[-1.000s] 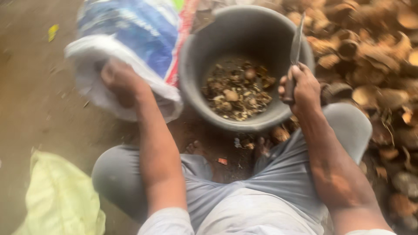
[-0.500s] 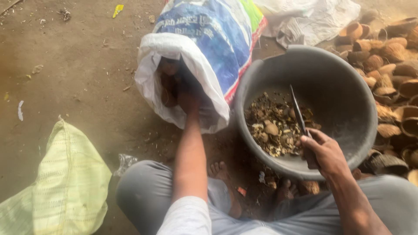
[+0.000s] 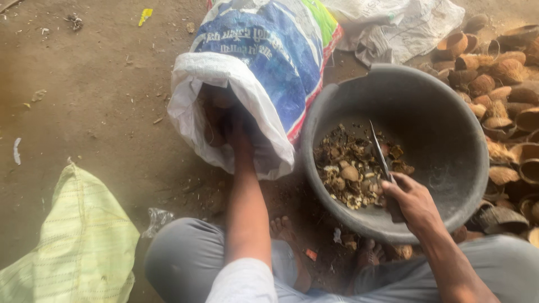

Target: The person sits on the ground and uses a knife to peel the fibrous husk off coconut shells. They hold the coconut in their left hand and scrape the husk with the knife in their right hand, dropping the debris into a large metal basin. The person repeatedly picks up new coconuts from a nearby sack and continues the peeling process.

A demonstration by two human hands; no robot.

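My left hand reaches deep into the mouth of a white and blue woven sack lying on the dirt; the fingers are in shadow and whatever they touch is hidden. My right hand is closed on the handle of a knife, its blade pointing up over the inside of a big grey tub. Brown shell scraps and kernel pieces lie at the tub's bottom, just left of the blade.
A heap of brown coconut shells lies right of the tub. A crumpled white sack is behind it. A pale yellow-green sack lies at lower left. My grey-trousered knees and bare feet flank the tub's near rim.
My left hand has gone from the sack's rim deeper into its mouth. The view has shifted, bringing the tub to the right. The right hand keeps the knife over the tub.
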